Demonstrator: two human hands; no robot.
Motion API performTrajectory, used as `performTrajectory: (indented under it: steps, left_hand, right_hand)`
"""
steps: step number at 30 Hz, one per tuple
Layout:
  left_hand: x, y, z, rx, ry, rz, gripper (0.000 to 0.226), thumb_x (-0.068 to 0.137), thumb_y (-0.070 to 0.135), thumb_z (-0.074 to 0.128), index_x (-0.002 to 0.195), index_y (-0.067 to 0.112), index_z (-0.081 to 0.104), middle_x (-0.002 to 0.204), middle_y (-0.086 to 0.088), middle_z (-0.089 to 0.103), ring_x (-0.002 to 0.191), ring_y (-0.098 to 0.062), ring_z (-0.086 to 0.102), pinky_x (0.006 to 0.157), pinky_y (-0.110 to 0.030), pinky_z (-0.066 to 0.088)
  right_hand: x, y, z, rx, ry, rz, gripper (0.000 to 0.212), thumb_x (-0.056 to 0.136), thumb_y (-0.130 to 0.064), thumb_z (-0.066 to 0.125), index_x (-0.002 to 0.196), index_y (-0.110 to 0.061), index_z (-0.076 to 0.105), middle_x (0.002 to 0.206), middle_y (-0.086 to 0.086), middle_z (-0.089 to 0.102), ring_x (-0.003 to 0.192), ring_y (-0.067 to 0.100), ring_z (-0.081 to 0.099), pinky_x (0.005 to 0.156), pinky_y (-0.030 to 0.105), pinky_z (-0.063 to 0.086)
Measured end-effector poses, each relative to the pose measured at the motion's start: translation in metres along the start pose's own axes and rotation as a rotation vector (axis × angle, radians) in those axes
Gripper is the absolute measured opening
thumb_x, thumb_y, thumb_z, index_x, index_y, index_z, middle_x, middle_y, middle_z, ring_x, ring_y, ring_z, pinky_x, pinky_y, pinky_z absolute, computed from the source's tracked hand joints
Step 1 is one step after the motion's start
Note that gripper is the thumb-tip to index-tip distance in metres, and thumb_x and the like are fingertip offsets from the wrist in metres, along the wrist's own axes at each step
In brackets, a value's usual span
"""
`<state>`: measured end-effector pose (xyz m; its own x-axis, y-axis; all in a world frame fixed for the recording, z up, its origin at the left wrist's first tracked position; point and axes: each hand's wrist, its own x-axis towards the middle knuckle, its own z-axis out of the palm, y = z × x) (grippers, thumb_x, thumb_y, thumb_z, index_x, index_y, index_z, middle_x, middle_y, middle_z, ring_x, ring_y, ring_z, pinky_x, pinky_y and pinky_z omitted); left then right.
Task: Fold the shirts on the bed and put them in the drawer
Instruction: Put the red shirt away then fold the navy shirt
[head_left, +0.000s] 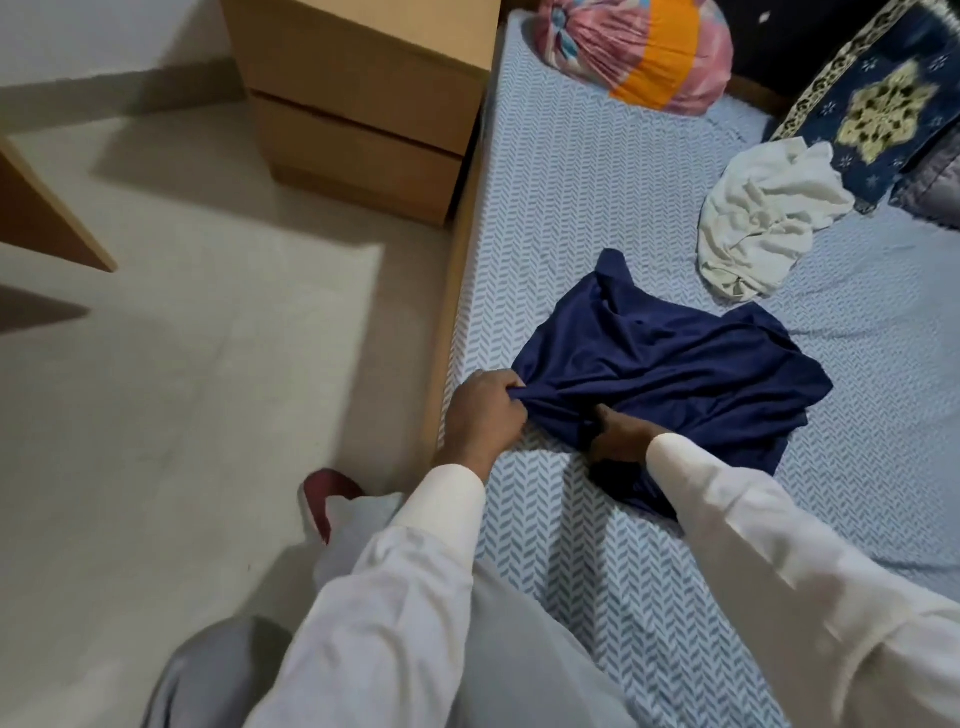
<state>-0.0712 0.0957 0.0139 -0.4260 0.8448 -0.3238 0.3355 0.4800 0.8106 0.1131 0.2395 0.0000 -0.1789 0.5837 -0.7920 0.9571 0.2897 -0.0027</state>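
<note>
Shirt (675, 364), navy, gripped by left hand (483, 410) and right hand (621, 436)

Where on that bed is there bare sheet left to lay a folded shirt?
Widest bare sheet lies between the pink-orange bundle, the white shirt and the navy shirt, beside the drawer unit. Another patch lies right of the navy shirt. Crowded: the near edge, where the left hand and right hand grip that shirt.
</note>
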Motion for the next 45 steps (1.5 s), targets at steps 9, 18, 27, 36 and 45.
performTrajectory:
  steps: [9, 18, 27, 36, 45]
  left_hand:
    - [-0.032, 0.004, 0.012, 0.101, 0.28, 0.068, 0.032, 0.085, 0.005, 0.052, 0.1, 0.028, 0.067, 0.112, -0.006, 0.055, 0.089, -0.032, 0.061, 0.079, -0.035, 0.048]
    - [-0.089, 0.016, 0.005, 0.461, 0.472, 0.341, 0.026, 0.087, 0.012, 0.055, 0.098, 0.027, 0.071, 0.098, -0.003, 0.066, 0.09, -0.029, 0.058, 0.065, -0.032, 0.043]
    - [-0.102, 0.064, 0.036, 0.749, 0.288, 0.477, 0.019, 0.09, 0.025, 0.059, 0.104, 0.025, 0.072, 0.099, -0.006, 0.066, 0.09, -0.031, 0.063, 0.069, -0.034, 0.05]
    - [-0.116, 0.019, 0.072, 1.064, -0.379, -0.194, 0.043, 0.099, 0.026, 0.047, 0.139, 0.01, 0.052, 0.144, -0.009, 0.052, 0.13, -0.027, 0.052, 0.106, -0.032, 0.04]
    - [-0.033, 0.2, 0.035, -1.103, -0.012, -0.072, 0.017, 0.104, 0.02, 0.044, 0.101, 0.017, 0.061, 0.099, -0.015, 0.066, 0.084, -0.028, 0.065, 0.068, -0.045, 0.055]
  right_hand:
    - [-0.025, 0.013, 0.029, 0.012, 0.184, -0.195, 0.033, 0.091, -0.012, 0.06, 0.116, -0.009, 0.038, 0.115, 0.016, 0.052, 0.101, 0.027, 0.053, 0.085, 0.036, 0.041]
    - [-0.123, 0.169, 0.012, -0.025, 0.518, -0.083, 0.035, 0.078, -0.023, 0.059, 0.113, -0.019, 0.061, 0.12, 0.014, 0.066, 0.109, 0.033, 0.063, 0.085, 0.035, 0.049]
    - [-0.192, 0.273, 0.005, 0.153, 0.961, 0.143, 0.031, 0.078, -0.011, 0.06, 0.107, -0.021, 0.059, 0.107, 0.016, 0.067, 0.1, 0.037, 0.065, 0.081, 0.04, 0.048]
    - [-0.166, 0.265, 0.093, 0.249, -0.28, 0.328, 0.041, 0.103, -0.031, 0.047, 0.112, 0.008, 0.057, 0.094, 0.024, 0.072, 0.076, 0.034, 0.069, 0.065, 0.041, 0.058]
    - [-0.129, 0.234, -0.082, 1.764, 0.433, -0.259, 0.024, 0.101, -0.026, 0.045, 0.117, -0.016, 0.059, 0.115, 0.014, 0.062, 0.098, 0.035, 0.061, 0.083, 0.057, 0.055]
